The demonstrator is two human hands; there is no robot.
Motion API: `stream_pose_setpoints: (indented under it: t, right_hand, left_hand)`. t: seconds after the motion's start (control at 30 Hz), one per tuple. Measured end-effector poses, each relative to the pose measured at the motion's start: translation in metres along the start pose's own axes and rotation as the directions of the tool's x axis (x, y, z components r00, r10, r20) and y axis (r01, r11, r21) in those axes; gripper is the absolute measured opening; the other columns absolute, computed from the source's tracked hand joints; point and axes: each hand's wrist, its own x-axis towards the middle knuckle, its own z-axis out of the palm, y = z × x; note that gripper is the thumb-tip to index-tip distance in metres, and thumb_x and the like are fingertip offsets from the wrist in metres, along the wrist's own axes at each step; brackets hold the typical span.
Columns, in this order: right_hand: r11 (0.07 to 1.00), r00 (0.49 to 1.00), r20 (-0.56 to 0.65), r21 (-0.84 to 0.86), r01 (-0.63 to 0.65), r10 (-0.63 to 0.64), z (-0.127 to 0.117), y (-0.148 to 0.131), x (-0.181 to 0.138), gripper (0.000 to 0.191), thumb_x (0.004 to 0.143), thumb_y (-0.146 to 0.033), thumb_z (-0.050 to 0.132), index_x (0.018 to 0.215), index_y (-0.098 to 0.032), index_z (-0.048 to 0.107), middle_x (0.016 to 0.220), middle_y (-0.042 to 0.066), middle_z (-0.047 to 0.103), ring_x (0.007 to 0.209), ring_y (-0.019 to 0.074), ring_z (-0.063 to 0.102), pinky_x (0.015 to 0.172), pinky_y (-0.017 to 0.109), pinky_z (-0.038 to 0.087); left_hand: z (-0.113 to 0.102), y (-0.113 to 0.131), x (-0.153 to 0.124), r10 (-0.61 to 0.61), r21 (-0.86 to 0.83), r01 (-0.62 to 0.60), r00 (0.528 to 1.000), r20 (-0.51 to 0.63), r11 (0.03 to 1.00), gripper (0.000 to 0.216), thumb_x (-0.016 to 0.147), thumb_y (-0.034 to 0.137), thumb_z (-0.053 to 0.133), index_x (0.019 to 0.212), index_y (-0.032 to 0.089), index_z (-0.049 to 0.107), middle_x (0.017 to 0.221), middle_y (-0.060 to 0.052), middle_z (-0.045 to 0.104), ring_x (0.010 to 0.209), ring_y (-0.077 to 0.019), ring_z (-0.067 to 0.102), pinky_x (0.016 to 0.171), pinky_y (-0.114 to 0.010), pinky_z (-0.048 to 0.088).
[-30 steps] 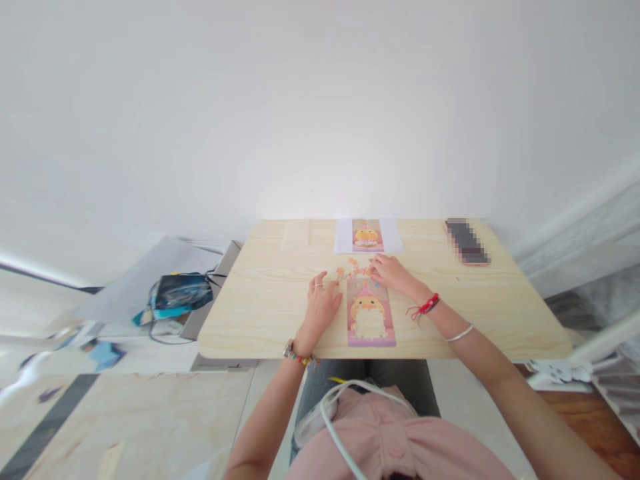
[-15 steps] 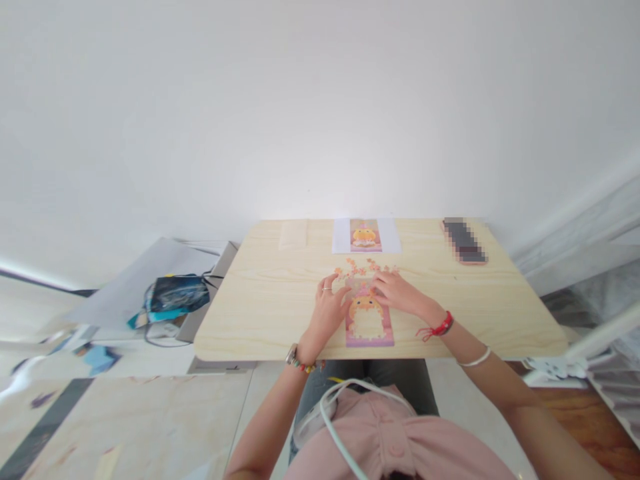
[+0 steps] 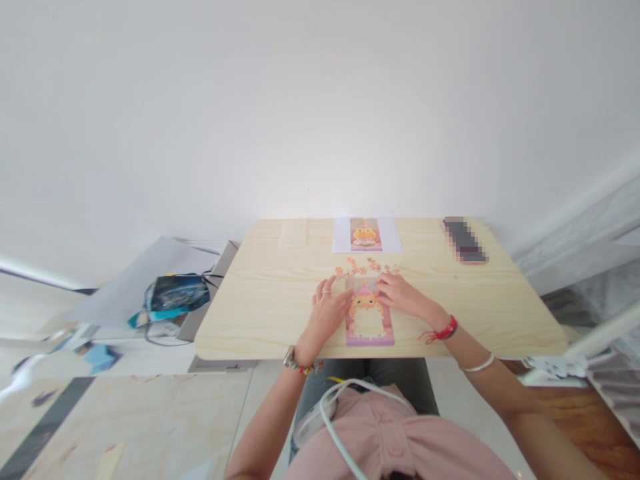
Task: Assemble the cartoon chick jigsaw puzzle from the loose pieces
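I log: left hand (image 3: 327,312) flat, right hand (image 3: 400,294) fingers pressing puzzle board (image 3: 369,319); loose pieces (image 3: 365,268) risk scattering if nudged.

puzzle board (image 3: 369,320): pink border, yellow chick | desk (image 3: 270,300): pale wood grain | loose pieces (image 3: 365,268): orange-pink | wrist cord (image 3: 443,330): red | wall (image 3: 320,100): white

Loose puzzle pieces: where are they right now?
In the head view, the loose puzzle pieces lie scattered mid-table, just beyond the puzzle board and both hands, short of the reference picture at the far edge.
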Motion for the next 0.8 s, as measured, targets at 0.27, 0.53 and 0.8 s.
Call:
stream_pose_setpoints:
  t: [0.27,0.53,0.8]
  right_hand:
    - [1.0,0.999,-0.023,0.014,-0.027,0.027,0.005,-0.003,0.0,0.012,0.083,-0.023,0.049,0.082,-0.015,0.059,0.087,0.006,0.052,0.081,0.0164,0.05,0.075,0.03,0.04]
    - [0.999,0.999,-0.044,0.028,-0.018,0.019,0.005,-0.027,-0.002,0.012,0.082,-0.025,0.052,0.081,-0.015,0.057,0.089,0.007,0.054,0.085,0.0175,0.051,0.075,0.032,0.039]
    - [0.997,0.993,-0.101,-0.043,-0.066,0.061,0.017,-0.056,0.006,0.012,0.08,-0.02,0.054,0.089,-0.013,0.057,0.097,0.01,0.056,0.097,0.022,0.049,0.082,0.038,0.038]
  left_hand:
    - [-0.005,0.005,0.001,0.035,-0.011,-0.036,0.997,-0.063,0.999,0.026,0.078,0.026,0.055,0.103,0.029,0.061,0.128,-0.01,0.035,0.118,-0.0299,0.032,0.091,-0.048,0.038]
    - [-0.003,0.006,-0.005,0.065,-0.043,-0.069,0.993,-0.094,0.997,0.024,0.078,0.023,0.054,0.1,0.029,0.062,0.127,-0.009,0.034,0.117,-0.0283,0.032,0.093,-0.049,0.037]
    - [-0.006,0.009,-0.01,0.068,-0.043,-0.073,0.992,-0.109,0.996,0.022,0.078,0.021,0.054,0.098,0.026,0.063,0.126,-0.009,0.034,0.116,-0.0285,0.031,0.093,-0.049,0.038]
